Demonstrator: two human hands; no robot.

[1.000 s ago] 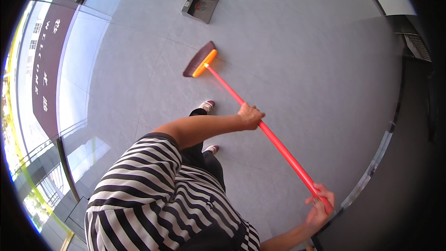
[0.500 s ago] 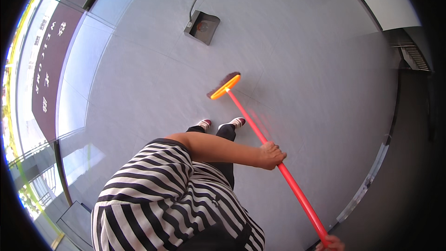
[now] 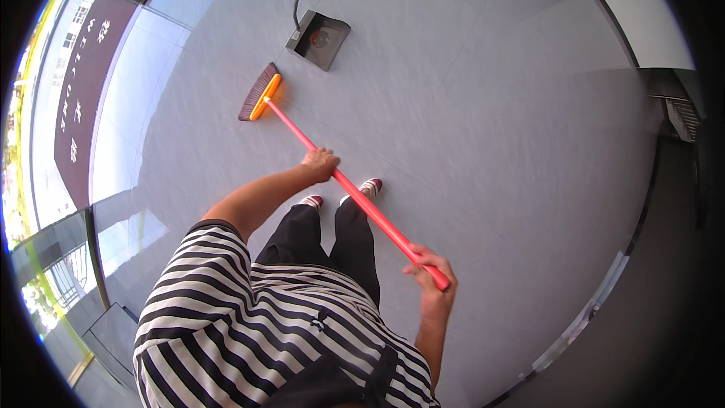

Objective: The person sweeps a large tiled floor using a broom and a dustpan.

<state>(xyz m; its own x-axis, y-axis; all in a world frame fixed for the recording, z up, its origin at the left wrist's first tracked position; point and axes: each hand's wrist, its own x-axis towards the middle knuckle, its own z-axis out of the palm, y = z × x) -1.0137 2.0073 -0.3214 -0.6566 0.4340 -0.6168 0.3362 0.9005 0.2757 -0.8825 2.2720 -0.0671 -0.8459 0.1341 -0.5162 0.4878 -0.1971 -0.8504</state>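
Observation:
A broom with a red handle (image 3: 377,221) slants across the view in front of my body. Its orange and dark-bristled head (image 3: 263,93) is over the grey floor at the far left, below the dustpan. My left hand (image 3: 322,165) is wrapped round the middle of the handle. Close to the handle's top end, my right hand (image 3: 430,270) grips it, with some fingers partly lifted and curled. Beyond the broom head stands a dark dustpan (image 3: 320,40) with a pink-tipped upright handle; a reddish mark shows inside it.
Along the left runs a glass wall (image 3: 121,128) with a dark sign panel (image 3: 87,106) seen through it. A dark mat or strip (image 3: 619,325) borders the floor at the right. My shoes (image 3: 370,187) stand just under the broom handle.
The broom head has swung left and away from me, nearer the dustpan. Both hands moved with the handle, the left one forward and left, the right one up into fuller view.

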